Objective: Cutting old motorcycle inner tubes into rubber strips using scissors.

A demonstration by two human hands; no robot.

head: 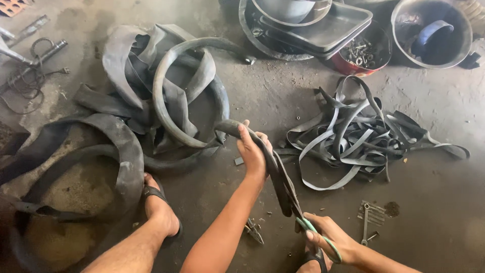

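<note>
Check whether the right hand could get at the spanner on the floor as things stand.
Probably not at once: the right hand grips green-handled scissors. The spanner lies close beside it, nothing between.

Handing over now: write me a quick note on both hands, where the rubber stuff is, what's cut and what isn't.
Left hand: grips the inner tube, holding it taut.
Right hand: holds green-handled scissors, blades at the tube's near end.
Cut strips lie piled on the floor to the right.
More tubes lie uncut at left, one under the sandalled foot.
Done: the pile of strips. Left: the tube in hand, partly cut, plus the heap at left.
</note>
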